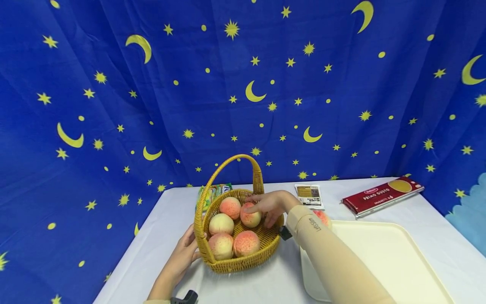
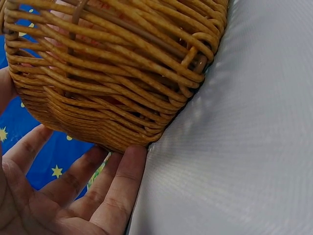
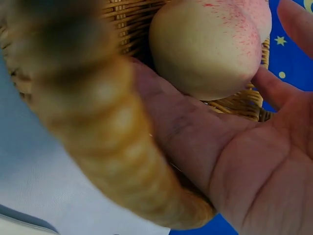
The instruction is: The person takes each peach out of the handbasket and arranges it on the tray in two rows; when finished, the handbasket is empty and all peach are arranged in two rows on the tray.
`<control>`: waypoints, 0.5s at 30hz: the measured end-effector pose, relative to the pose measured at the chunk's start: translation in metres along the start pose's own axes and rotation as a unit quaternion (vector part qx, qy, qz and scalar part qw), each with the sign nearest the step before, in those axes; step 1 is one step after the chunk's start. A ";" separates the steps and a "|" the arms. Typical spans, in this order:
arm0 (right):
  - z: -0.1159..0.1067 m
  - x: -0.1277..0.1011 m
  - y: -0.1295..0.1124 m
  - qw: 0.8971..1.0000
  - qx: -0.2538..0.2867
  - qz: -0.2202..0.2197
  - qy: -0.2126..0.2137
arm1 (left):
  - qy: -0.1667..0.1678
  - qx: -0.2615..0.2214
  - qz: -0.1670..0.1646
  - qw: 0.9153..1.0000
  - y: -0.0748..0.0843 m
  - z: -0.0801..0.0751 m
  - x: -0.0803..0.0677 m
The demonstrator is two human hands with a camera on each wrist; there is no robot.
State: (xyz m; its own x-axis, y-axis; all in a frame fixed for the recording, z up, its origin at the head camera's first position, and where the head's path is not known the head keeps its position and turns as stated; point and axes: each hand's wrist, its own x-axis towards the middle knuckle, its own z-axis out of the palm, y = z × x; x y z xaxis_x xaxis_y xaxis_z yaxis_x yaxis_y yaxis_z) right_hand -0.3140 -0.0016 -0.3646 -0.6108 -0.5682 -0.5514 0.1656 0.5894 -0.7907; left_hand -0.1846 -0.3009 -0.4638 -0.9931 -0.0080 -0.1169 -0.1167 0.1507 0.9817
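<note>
The wicker basket [image 1: 243, 266] with a tall handle holds several peaches [image 1: 246, 243]. My left hand [image 1: 181, 255] rests against the basket's left outer wall. In the left wrist view its extended fingers [image 2: 120, 196] touch the weave near the base. My right hand [image 1: 270, 205] reaches into the basket from the right, its digits spread around a peach [image 1: 251, 215] with a gap beside it. The right wrist view shows this pale, pink-speckled peach [image 3: 205, 49] beside the palm, with a blurred wicker handle [image 3: 112, 127] in front.
A cream tray [image 1: 372, 253] lies at the right under my forearm, with another peach [image 1: 322, 218] by its far left corner. Behind are a small white packet [image 1: 309, 196], a red spaghetti pack [image 1: 381, 196] and a green packet [image 1: 214, 192] behind the basket. A starry blue curtain hangs behind the table.
</note>
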 end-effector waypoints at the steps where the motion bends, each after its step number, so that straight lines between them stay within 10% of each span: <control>1: 0.000 0.000 0.000 1.000 0.000 0.000 0.001 | 0.000 0.000 0.000 1.000 0.000 0.000 0.000; 15: 0.004 0.001 0.002 1.000 -0.012 -0.006 0.018 | 0.003 0.004 -0.007 1.000 0.000 0.000 0.002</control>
State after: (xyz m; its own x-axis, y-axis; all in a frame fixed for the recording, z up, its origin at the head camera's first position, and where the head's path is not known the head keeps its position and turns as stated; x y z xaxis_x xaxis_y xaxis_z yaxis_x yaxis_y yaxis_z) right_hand -0.3116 -0.0034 -0.3681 -0.6405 -0.5541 -0.5317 0.1405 0.5961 -0.7905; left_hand -0.1862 -0.3011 -0.4636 -0.9914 -0.0158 -0.1298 -0.1306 0.1576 0.9788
